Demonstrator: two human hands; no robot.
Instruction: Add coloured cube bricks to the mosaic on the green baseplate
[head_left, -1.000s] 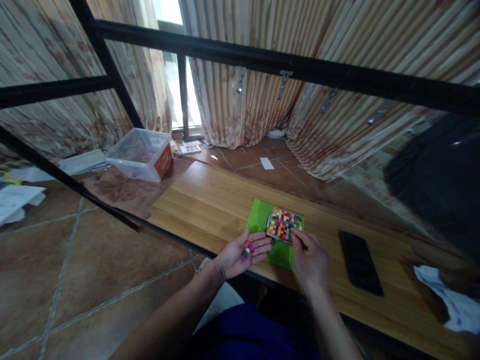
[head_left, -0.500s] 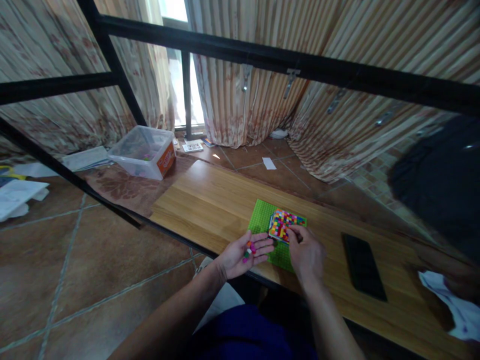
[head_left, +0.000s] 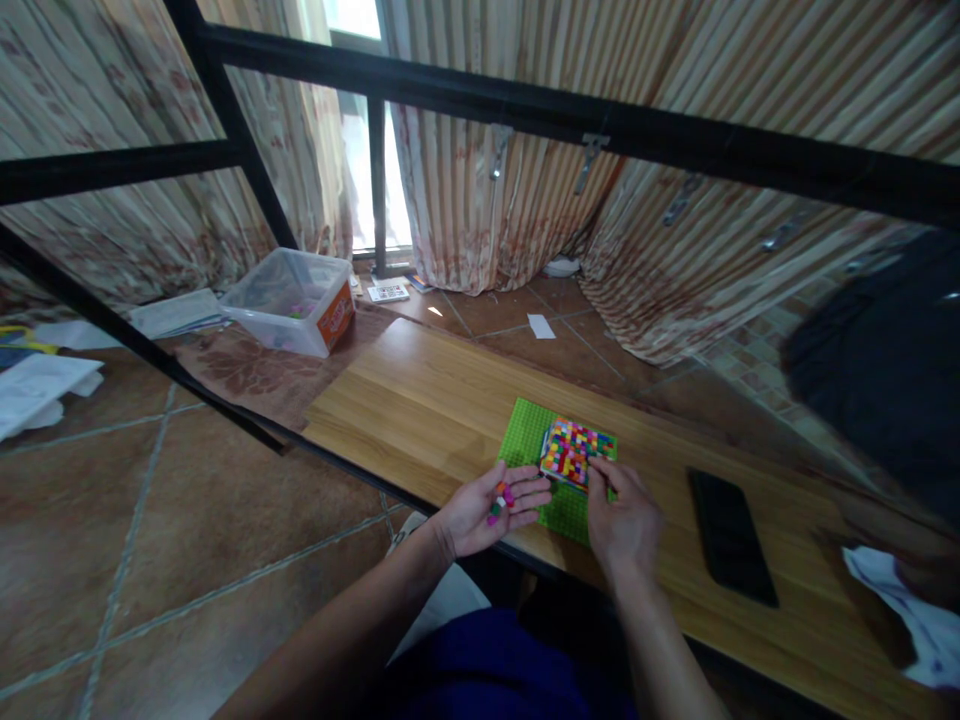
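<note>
A green baseplate (head_left: 529, 438) lies on the wooden table (head_left: 420, 400), with a square block of many-coloured small bricks (head_left: 574, 449) built on its right part. My left hand (head_left: 484, 510) lies palm up at the table's front edge, cupping a few small coloured bricks (head_left: 499, 500). My right hand (head_left: 621, 515) rests on the plate's right front, its fingers pinched together at the near edge of the coloured block; whether a brick is between them is hidden.
A black phone (head_left: 731, 537) lies on the table right of my right hand. White cloth (head_left: 911, 615) sits at the far right. A clear plastic bin (head_left: 289, 300) and papers (head_left: 45, 380) are on the tiled floor at left. Black metal bars (head_left: 525, 110) cross above.
My right hand pushed forward onto the coloured block, then drew back a little to its near edge. The left hand stays cupped with its bricks.
</note>
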